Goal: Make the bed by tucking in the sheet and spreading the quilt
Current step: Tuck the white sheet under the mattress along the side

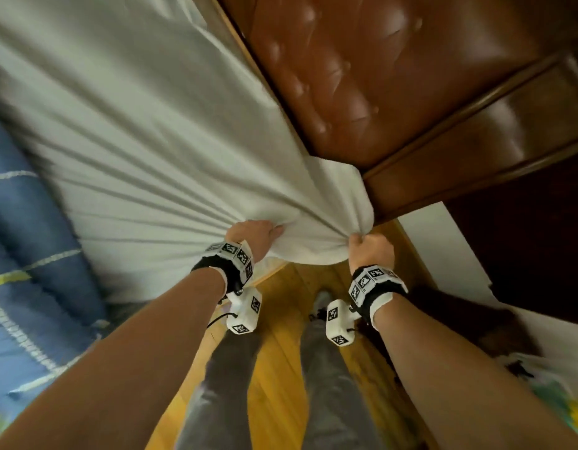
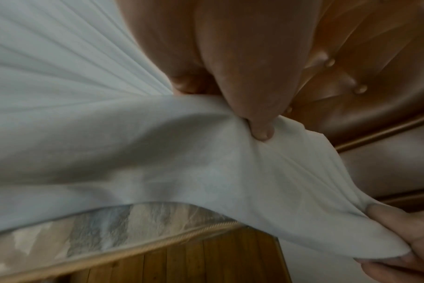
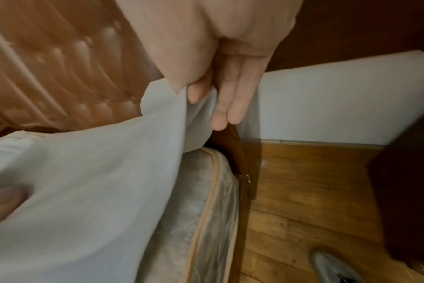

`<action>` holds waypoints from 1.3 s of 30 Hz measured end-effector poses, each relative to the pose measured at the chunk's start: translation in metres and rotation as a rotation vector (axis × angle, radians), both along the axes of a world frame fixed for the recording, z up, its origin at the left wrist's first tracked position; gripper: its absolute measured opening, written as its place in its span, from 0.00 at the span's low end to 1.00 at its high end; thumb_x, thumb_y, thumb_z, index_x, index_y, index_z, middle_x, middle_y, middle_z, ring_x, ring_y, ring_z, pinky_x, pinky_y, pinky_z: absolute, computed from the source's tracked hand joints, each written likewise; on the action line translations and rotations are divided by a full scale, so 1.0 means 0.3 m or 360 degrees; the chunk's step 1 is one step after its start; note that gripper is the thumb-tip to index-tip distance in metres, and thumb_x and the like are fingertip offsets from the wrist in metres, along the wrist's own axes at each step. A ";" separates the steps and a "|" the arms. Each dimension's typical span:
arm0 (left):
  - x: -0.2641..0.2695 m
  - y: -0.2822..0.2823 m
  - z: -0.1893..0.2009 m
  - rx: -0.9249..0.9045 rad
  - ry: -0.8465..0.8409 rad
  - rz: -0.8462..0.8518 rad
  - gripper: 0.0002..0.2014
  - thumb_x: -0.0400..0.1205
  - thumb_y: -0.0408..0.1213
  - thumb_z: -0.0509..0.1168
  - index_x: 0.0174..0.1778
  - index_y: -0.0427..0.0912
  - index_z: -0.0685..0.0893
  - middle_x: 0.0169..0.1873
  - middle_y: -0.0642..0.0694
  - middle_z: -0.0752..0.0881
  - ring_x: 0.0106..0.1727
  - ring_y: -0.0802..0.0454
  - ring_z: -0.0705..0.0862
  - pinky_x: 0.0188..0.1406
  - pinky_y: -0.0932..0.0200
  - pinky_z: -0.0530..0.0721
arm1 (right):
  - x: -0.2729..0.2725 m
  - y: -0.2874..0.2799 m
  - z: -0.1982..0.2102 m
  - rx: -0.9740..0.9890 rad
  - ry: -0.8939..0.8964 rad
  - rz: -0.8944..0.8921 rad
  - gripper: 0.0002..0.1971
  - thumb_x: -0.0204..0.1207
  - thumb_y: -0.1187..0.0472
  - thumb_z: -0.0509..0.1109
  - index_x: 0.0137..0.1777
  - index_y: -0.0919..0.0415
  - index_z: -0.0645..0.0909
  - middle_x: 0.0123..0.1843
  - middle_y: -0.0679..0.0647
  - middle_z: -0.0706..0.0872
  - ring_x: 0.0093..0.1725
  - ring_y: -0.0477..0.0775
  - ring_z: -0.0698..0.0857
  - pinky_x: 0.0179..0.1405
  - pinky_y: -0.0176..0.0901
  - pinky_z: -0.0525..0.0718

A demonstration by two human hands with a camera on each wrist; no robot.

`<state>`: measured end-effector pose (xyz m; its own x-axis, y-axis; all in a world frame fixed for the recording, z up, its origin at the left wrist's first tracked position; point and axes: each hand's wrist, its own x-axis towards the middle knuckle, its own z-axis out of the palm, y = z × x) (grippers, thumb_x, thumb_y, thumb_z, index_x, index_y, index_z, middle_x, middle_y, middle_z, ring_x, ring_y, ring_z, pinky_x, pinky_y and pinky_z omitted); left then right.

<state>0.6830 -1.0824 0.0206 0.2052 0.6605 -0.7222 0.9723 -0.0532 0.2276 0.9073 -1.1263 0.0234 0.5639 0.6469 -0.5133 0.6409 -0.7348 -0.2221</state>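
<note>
**Ana:** At the bed's corner by the headboard, you have the sheet bunched in both fists. Your left hand grips the edge a little in from the corner; your right hand pinches the corner itself, thumb against curled fingers.

**Ben:** How will it behave?

**Ana:** Light and soft, I'd judge, with no stiffness of its own. It fans into tight pleats from your grips, so it only holds shape under tension. Stay on the hem; a hold further in would just gather slack.

**Ben:** And the room to work?

**Ana:** Tight on your right. The mattress corner sits close against the headboard's wooden post, with a dark cabinet near. Below, the mattress side is bare and the wooden floor is open at your feet. The blue quilt lies heaped well apart on your left.
</note>
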 end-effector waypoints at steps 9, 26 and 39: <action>0.249 -0.159 -0.154 -0.0129 -0.0015 0.0002 0.30 0.87 0.59 0.41 0.59 0.44 0.82 0.54 0.43 0.88 0.56 0.40 0.85 0.59 0.47 0.82 | 0.256 -0.139 -0.195 -0.0260 0.0027 -0.0145 0.23 0.84 0.47 0.60 0.46 0.69 0.84 0.49 0.65 0.89 0.49 0.65 0.88 0.40 0.46 0.79; -0.236 -0.570 -0.171 -0.0274 0.0478 0.0824 0.15 0.81 0.37 0.59 0.63 0.40 0.78 0.60 0.41 0.81 0.58 0.41 0.83 0.50 0.49 0.82 | -0.165 -0.238 -0.263 -0.0695 0.0631 0.0568 0.08 0.79 0.56 0.68 0.51 0.58 0.85 0.54 0.57 0.89 0.56 0.61 0.87 0.58 0.51 0.84; -0.508 -0.722 -0.437 0.0177 0.0242 0.1114 0.17 0.82 0.26 0.56 0.66 0.40 0.76 0.68 0.38 0.70 0.65 0.36 0.76 0.58 0.42 0.80 | -0.694 -0.324 -0.510 0.0237 -0.0252 0.1682 0.46 0.60 0.54 0.85 0.76 0.49 0.65 0.74 0.61 0.72 0.69 0.66 0.74 0.65 0.58 0.76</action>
<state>0.5306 -1.2990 -0.1107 -0.3899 0.6716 -0.6300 0.8073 0.5784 0.1169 0.6991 -1.2233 -0.1297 -0.2637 0.8951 -0.3594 0.9643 0.2349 -0.1224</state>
